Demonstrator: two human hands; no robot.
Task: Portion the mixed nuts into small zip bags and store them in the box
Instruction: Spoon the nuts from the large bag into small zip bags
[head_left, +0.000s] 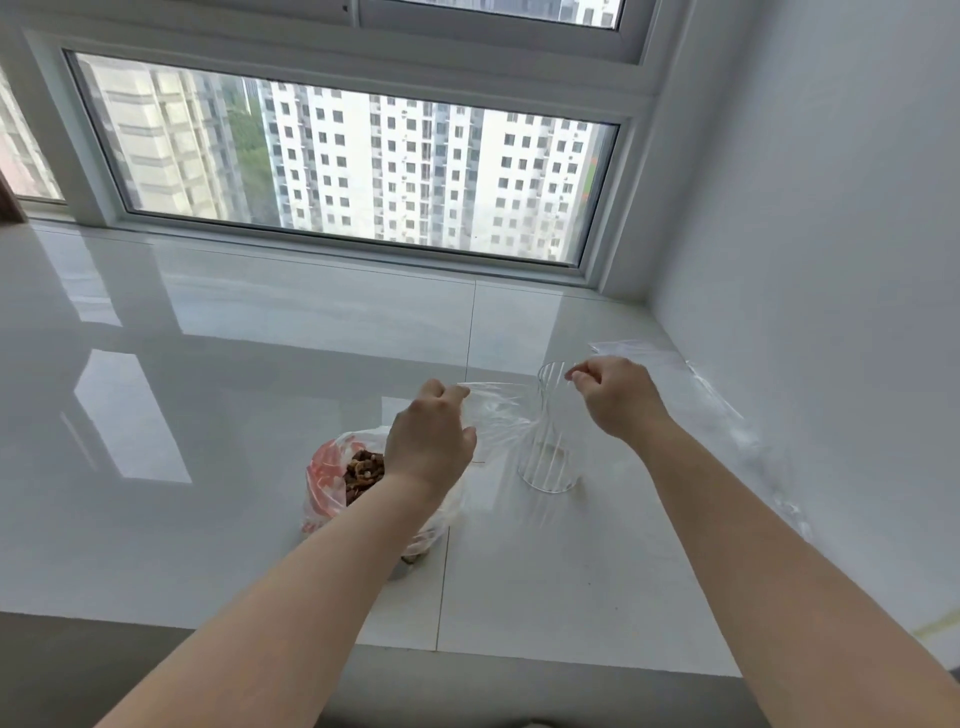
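Observation:
A clear small zip bag (501, 410) is stretched between my two hands above the white sill. My left hand (431, 436) grips its left edge and my right hand (615, 397) pinches its right top corner. Behind and under the bag stands a clear ribbed glass (548, 457), upright, and the bag seems to hang into or against it. Below my left wrist lies a red-and-white plastic bag of mixed nuts (343, 478), open at the top, with brown nuts showing. No box is in view.
More clear plastic bags (727, 410) lie along the right wall on the glossy white sill (234, 415). A large window (343, 166) runs along the back. The sill's front edge (519, 660) is close to me, with a grey floor below.

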